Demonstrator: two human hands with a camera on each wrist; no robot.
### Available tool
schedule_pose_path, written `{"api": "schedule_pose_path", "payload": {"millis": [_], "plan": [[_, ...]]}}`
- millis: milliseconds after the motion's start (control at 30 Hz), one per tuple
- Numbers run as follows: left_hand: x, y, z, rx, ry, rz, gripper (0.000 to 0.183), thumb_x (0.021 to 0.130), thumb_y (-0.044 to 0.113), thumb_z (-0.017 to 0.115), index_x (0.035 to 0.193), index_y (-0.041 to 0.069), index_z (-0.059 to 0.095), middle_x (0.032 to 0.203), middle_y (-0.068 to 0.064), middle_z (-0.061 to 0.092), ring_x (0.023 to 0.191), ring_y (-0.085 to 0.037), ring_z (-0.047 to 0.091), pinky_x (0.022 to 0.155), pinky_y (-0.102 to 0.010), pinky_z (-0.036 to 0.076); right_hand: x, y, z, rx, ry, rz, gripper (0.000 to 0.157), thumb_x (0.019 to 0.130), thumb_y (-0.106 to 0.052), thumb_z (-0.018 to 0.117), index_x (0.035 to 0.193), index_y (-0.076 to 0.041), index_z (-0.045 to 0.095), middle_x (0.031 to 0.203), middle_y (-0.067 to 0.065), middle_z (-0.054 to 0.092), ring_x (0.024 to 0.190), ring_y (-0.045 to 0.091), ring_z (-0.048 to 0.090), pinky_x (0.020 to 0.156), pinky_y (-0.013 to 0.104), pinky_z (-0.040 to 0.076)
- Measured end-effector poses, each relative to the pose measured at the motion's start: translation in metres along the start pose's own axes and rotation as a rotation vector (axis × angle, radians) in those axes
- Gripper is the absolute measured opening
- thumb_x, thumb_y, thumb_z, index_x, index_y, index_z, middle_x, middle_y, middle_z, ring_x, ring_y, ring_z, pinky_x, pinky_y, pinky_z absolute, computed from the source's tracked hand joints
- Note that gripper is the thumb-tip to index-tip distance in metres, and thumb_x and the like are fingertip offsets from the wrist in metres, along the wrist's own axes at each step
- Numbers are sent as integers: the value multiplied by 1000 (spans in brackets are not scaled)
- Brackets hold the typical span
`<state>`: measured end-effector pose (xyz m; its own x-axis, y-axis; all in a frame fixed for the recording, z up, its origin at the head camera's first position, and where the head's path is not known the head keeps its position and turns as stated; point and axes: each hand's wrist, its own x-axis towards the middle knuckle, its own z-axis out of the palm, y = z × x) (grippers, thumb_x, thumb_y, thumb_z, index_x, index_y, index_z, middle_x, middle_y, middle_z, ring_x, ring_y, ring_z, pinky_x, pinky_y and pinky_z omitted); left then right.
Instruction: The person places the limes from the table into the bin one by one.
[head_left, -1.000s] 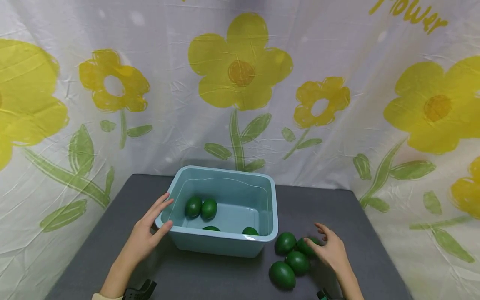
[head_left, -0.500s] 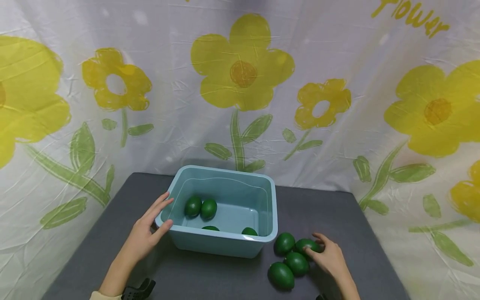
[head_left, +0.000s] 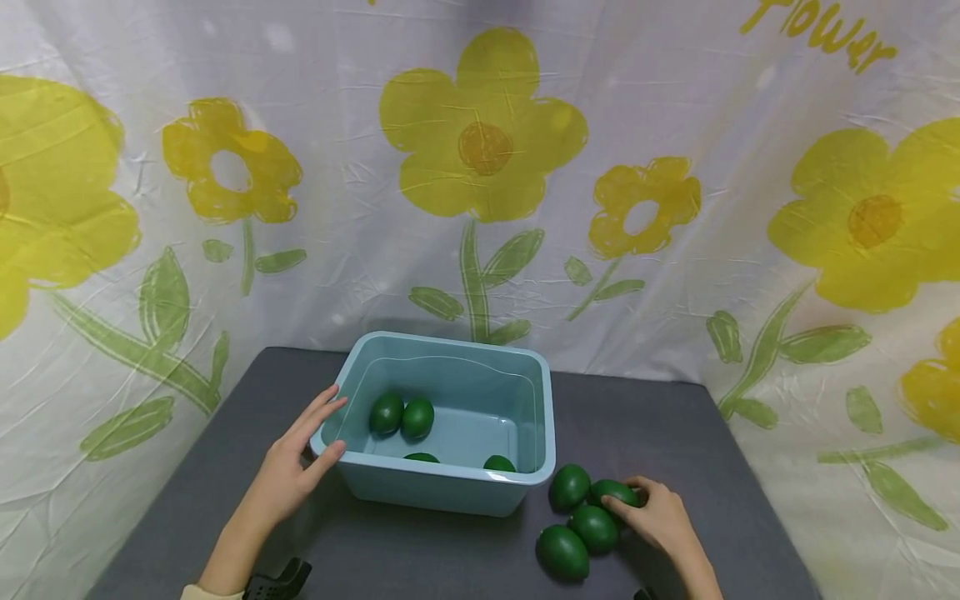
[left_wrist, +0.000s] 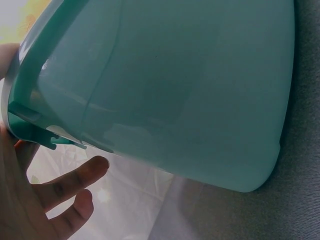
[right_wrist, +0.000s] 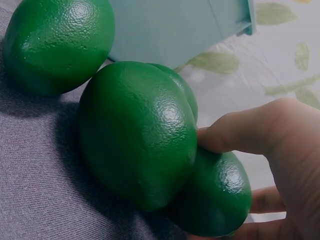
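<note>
Going L to R on my feed: L hand point(head_left: 283, 475) has fingers spread, resting at the L end of the blue tub point(head_left: 435, 493), thumb by the near rim. L wrist cam: 2 fingers free of the tub, just beside it, so no tight grip that I can see. In the tub, 2 green fruit point(head_left: 417, 418) side by side nr the L wall, plus 2 more part hidden by the near wall. R of it, on the grey table point(head_left: 420, 554), 3 loose fruit point(head_left: 562, 552) bunched w/ the far-right fruit point(head_left: 611, 489). That last one's key: R of the tub, just L of my R hand point(head_left: 662, 518), long axis approx L–R, R end toward the hand. R hand's much nearer; L hand's well apart, across the tub. R hand pinches it, thumb near side, finger far side; R wrist cam has other fingers partly hidden. Vs 1 s ago: R thumb & fingers were gaped wider, now they're closed in on it. L hand, tub + contents: no real change.
</note>
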<state>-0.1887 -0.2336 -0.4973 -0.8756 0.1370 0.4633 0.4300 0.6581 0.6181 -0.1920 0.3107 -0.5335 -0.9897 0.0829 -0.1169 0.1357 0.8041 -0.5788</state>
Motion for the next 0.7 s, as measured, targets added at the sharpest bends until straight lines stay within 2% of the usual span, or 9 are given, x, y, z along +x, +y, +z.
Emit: {"api": "schedule_pose_path", "payload": {"millis": [233,467,700], "plan": [[0,0,0,0,-1,-3,59,102,19,69,158,14,51,171,-3,37,113,-4,52,68,-28,51,-1,0,-2,44,47,19,62,91,-55,79,122,-2,74,108,14,77,94,27,71,80,48,58],[-1,0,0,-4,-4,-6,59,102,17,69,158,14,51,172,-4,36,116,-4,51,68,-28,50,0,-8,-8,130,124,34,67,94,-59,74,133,-4,70,117,19,77,86,19,65,71,36,50],[0,-1,0,-2,1,2,59,102,18,69,158,15,51,171,-2,36,113,-2,51,68,-28,49,1,-16,-11,198,236,22,63,98,-57,71,134,-6,70,121,17,77,87,17,66,75,34,50]]}}
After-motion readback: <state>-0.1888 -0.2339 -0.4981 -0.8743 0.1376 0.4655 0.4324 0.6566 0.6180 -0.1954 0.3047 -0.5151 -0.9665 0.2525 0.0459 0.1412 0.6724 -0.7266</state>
